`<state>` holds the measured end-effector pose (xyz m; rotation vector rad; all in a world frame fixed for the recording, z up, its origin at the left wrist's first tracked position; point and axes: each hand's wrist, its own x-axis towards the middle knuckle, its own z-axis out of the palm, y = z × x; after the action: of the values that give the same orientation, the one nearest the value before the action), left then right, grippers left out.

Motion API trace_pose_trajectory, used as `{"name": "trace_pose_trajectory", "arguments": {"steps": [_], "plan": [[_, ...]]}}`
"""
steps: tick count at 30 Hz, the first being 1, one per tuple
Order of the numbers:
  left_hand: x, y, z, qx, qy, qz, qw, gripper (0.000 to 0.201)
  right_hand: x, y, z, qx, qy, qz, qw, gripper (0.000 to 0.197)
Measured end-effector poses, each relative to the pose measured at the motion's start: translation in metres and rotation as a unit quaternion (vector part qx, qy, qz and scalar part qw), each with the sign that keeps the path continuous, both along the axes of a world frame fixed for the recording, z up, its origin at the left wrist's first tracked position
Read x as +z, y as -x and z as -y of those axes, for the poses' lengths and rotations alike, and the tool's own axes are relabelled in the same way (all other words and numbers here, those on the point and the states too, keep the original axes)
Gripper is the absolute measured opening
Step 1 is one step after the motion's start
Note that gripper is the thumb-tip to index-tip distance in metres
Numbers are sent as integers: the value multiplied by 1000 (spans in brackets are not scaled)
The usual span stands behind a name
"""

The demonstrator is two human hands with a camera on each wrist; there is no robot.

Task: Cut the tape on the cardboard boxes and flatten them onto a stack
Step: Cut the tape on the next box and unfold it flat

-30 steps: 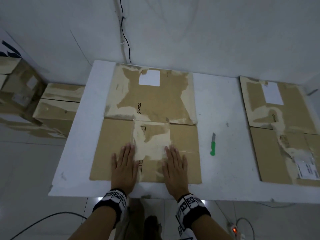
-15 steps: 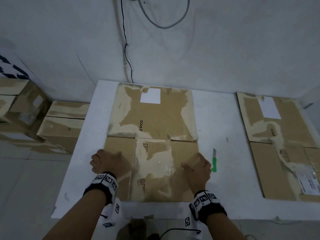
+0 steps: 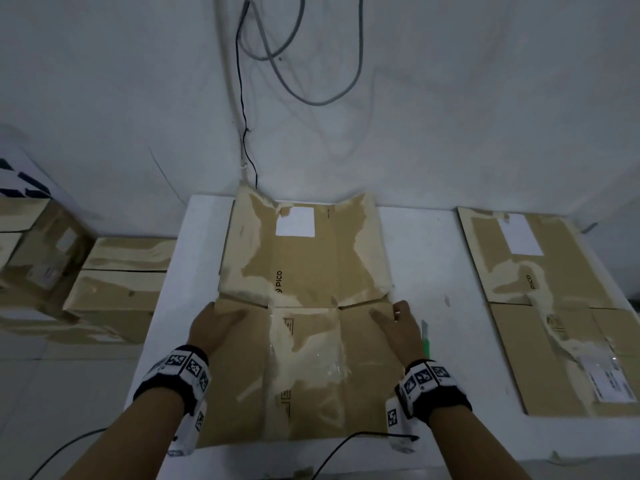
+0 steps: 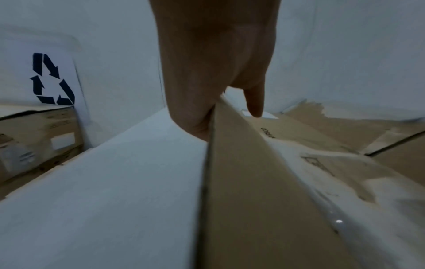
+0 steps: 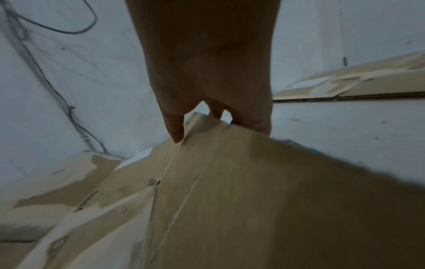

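Observation:
A flattened brown cardboard box (image 3: 304, 271) with torn tape patches and a white label lies on the white table (image 3: 426, 258), its near half lifted off the surface. My left hand (image 3: 216, 323) grips the box's left edge (image 4: 214, 127), thumb on top and fingers underneath. My right hand (image 3: 398, 323) grips the right edge (image 5: 220, 131) the same way. A green-handled knife (image 3: 426, 339) lies on the table just right of my right hand, partly hidden by it. A stack of flattened boxes (image 3: 561, 306) lies at the table's right end.
Several taped-up cardboard boxes (image 3: 117, 282) stand on the floor left of the table, one with a recycling symbol (image 4: 51, 80). Cables (image 3: 298, 64) hang on the white wall behind. A black cord (image 3: 346, 445) crosses the table's near edge.
Both hands moved from pressing flat on the near flap out to the box's side edges, then forward along them, and took hold. The near part of the box has risen off the table.

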<state>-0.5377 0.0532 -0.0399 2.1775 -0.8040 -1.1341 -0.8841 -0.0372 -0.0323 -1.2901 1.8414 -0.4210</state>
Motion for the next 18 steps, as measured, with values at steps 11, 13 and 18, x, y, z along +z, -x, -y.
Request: {"name": "trace_pose_trajectory", "arguments": {"steps": [11,13,18], "plan": [[37,50,-15,-54,110,73,990,20,30,-5,-16,60,104,6,993,51],[45,68,-16,-42,128,67,989,14,37,13,-10,68,115,16,991,51],[67,123,-14,-16,175,51,983,14,54,69,11,73,135,52,987,50]]}}
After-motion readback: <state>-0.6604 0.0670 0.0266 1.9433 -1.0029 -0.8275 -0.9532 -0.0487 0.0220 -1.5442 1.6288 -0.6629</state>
